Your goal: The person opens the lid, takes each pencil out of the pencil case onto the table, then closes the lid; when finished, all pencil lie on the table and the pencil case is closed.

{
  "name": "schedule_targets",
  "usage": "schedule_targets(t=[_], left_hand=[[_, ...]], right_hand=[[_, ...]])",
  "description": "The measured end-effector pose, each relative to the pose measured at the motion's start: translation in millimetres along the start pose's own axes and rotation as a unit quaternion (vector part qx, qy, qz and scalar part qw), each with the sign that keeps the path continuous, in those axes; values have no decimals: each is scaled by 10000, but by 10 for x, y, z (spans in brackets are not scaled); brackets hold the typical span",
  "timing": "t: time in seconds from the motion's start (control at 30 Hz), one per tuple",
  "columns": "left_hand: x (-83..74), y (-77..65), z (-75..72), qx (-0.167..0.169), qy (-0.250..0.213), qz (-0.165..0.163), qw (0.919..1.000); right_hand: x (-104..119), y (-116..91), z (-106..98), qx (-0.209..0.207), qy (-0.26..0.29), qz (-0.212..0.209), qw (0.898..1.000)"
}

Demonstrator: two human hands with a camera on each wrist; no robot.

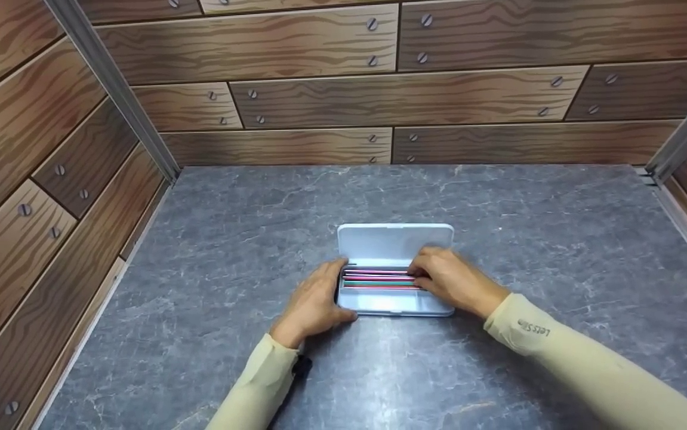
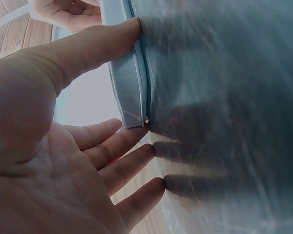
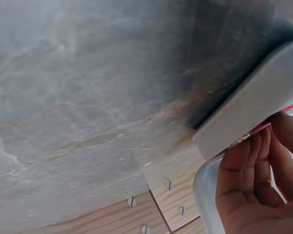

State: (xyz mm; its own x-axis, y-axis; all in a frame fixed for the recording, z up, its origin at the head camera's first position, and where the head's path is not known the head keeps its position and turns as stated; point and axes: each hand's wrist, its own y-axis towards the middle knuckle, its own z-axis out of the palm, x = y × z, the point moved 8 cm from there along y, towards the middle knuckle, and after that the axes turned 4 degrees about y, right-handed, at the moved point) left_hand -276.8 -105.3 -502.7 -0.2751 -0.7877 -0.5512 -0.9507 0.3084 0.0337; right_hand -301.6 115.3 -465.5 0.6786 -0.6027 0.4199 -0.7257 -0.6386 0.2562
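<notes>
A light blue pencil case [image 1: 396, 243] lies open on the table, its lid tilted up at the back. Several slim coloured pencils [image 1: 376, 279], pink, red and green among them, lie side by side across its tray. My left hand [image 1: 314, 300] holds the case's left end, thumb at the front edge and fingers round the side; in the left wrist view the thumb presses the case wall [image 2: 132, 92]. My right hand [image 1: 447, 279] reaches over the case's right part and pinches at the pencils' right ends. Its fingers hide those ends in the head view.
The case sits on a grey marbled tabletop [image 1: 248, 221]. Wood-patterned panels [image 1: 313, 101] rise at the back and sides, with metal posts [image 1: 116, 89] at the corners. A narrow bare compartment [image 1: 379, 301] runs along the case's front.
</notes>
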Motion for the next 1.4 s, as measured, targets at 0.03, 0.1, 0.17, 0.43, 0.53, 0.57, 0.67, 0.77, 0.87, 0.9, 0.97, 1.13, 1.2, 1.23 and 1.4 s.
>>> schedule_targets(t=[0.03,0.1,0.17,0.43,0.53,0.57,0.67,0.77,0.87,0.9,0.97,1.13,1.2,1.23,1.4], left_hand=[[9,11,11,-3,21,5,10000],[29,36,33,5,26,-32,10000],[102,85,99,-84,118,48,9999],[185,138,200,-188,89,201,9996],[237,168,259,-166,190,208,9995],[286,188,298,-219,221,251,9992],[249,182,276,-207,122,270,9993],[140,132,187,-217,-25,322,9992],[70,95,126,-267,-39,414,9988],[48,84,105,-269,-31,427,9987],[31,71,83,-243,-29,447,9987],[-21,-2,16,-71,-134,206,9997],[-51,-30,-17,32,-183,21,9998],[-52,-35,-21,47,-150,-17,9999],[-34,-41,-22,43,-141,-101,9998]], right_hand=[[9,-11,-3,-28,-39,-19,10000],[29,-32,-13,-85,-122,-67,9999],[43,-48,-25,-151,-212,-121,9996],[29,-92,-56,-283,-131,-163,9994],[23,-115,-83,-351,-23,-123,9993],[28,-123,-101,-389,-1,-138,9991],[45,-143,-172,-530,104,-208,9983],[55,-167,-293,-715,319,-146,9968],[13,-217,-440,-938,661,255,9931],[-15,-244,-488,-1022,785,459,9906],[-81,-315,-575,-1213,973,906,9837],[-275,-544,-726,-1636,1256,1915,9596],[-360,-634,-765,-1783,1398,2227,9482],[-402,-677,-782,-1853,1467,2361,9426],[-575,-859,-821,-1973,1593,2852,9243]])
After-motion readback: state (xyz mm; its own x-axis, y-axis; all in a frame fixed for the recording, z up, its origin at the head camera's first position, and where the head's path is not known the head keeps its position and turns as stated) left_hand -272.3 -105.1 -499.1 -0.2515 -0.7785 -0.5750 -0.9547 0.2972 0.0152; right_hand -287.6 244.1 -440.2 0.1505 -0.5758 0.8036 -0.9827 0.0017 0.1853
